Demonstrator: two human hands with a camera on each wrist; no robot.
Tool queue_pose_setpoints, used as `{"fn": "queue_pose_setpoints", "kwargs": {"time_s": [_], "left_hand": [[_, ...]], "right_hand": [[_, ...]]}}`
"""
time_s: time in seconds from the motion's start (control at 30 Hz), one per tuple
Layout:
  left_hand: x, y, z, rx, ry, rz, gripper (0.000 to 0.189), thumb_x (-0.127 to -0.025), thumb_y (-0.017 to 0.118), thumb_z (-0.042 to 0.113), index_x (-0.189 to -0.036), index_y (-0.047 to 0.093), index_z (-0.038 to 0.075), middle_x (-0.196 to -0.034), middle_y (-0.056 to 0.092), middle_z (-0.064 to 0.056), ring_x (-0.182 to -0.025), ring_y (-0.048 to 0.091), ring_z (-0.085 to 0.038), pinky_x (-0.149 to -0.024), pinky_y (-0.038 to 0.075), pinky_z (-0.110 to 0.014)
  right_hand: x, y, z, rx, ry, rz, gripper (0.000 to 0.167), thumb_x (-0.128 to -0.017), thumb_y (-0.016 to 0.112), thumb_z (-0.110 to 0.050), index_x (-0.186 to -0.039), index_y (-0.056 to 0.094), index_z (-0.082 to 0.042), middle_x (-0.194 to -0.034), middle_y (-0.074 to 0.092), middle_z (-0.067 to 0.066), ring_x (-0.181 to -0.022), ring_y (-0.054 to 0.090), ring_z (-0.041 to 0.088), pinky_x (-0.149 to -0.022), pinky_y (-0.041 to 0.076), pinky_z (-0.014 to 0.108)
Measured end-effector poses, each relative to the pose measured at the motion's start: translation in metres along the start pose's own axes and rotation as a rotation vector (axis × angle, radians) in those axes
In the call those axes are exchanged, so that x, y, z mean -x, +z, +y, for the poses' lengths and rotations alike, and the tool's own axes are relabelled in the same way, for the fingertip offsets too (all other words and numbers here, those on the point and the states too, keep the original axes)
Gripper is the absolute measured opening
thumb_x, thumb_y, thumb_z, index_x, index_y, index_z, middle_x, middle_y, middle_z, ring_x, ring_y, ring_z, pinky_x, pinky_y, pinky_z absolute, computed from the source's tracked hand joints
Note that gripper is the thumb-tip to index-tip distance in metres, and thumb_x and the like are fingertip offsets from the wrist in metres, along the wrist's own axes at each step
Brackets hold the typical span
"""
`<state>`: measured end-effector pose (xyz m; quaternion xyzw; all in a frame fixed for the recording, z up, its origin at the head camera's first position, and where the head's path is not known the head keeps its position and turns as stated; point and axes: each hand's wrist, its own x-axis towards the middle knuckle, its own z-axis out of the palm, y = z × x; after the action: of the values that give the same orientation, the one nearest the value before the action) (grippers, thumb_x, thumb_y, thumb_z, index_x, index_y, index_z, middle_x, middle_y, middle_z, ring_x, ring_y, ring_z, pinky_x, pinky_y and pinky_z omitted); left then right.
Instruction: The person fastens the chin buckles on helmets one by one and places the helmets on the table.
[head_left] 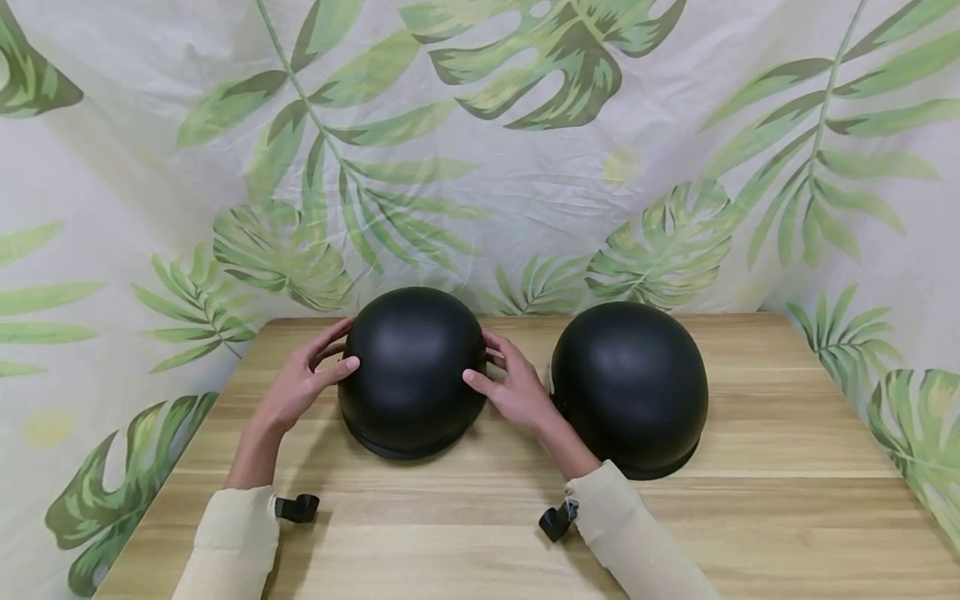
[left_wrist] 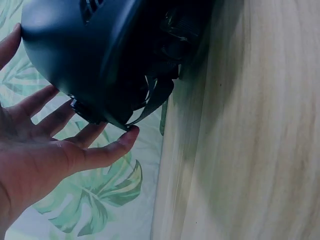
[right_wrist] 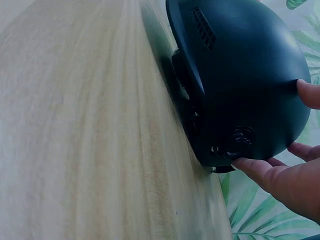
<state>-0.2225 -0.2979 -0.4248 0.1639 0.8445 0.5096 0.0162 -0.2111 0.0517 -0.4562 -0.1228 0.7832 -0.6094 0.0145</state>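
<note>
A black helmet point(head_left: 415, 371) with a smooth round shell sits dome up between both hands. My left hand point(head_left: 291, 387) holds its left side, thumb on the front of the shell and fingers farther back. On its right side is my right hand point(head_left: 517, 387), which grips it in the same way. The left wrist view shows a dark strap point(left_wrist: 156, 100) under the rim, near the little finger. A vent point(right_wrist: 204, 28) and a round fitting point(right_wrist: 239, 141) show on the shell in the right wrist view. Whether the rim touches the table all round is unclear.
A second black helmet point(head_left: 630, 387) stands dome up on the wooden table point(head_left: 787, 417), close beside the right forearm. Leaf-patterned cloth point(head_left: 547, 217) hangs behind and at both sides of the table. Small black devices point(head_left: 297, 508) are fixed at both wrists.
</note>
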Motion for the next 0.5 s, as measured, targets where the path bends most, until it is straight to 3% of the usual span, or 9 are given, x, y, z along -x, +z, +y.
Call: {"fn": "queue_pose_setpoints", "kwargs": {"time_s": [0.23, 0.33, 0.5], "left_hand": [[0.0, 0.0, 0.003, -0.008, 0.017, 0.037, 0.066, -0.107, 0.063, 0.02, -0.169, 0.038, 0.02, -0.173, 0.037, -0.013, -0.153, 0.042, -0.042, -0.096, 0.052, -0.014], [-0.001, 0.001, 0.005, -0.028, 0.031, 0.078, 0.064, -0.107, 0.064, 0.02, -0.167, 0.042, 0.019, -0.171, 0.041, -0.012, -0.149, 0.045, -0.037, -0.1, 0.047, -0.015], [-0.001, 0.002, 0.014, -0.044, 0.043, 0.154, 0.059, -0.106, 0.067, 0.021, -0.162, 0.05, 0.017, -0.164, 0.049, -0.013, -0.141, 0.049, -0.014, -0.098, 0.047, -0.013]], "right_hand": [[0.0, -0.003, -0.004, -0.024, 0.013, -0.021, 0.072, -0.1, 0.079, -0.024, -0.162, 0.046, -0.012, -0.164, 0.049, 0.015, -0.149, 0.052, 0.042, -0.117, 0.049, 0.059], [0.0, -0.004, -0.007, -0.036, -0.02, -0.021, 0.07, -0.099, 0.079, -0.02, -0.161, 0.048, -0.01, -0.164, 0.049, 0.016, -0.151, 0.05, 0.042, -0.118, 0.049, 0.058], [0.002, -0.005, -0.016, -0.023, -0.094, 0.015, 0.069, -0.099, 0.079, -0.017, -0.16, 0.048, -0.009, -0.162, 0.048, 0.016, -0.154, 0.046, 0.04, -0.118, 0.049, 0.056]]}}
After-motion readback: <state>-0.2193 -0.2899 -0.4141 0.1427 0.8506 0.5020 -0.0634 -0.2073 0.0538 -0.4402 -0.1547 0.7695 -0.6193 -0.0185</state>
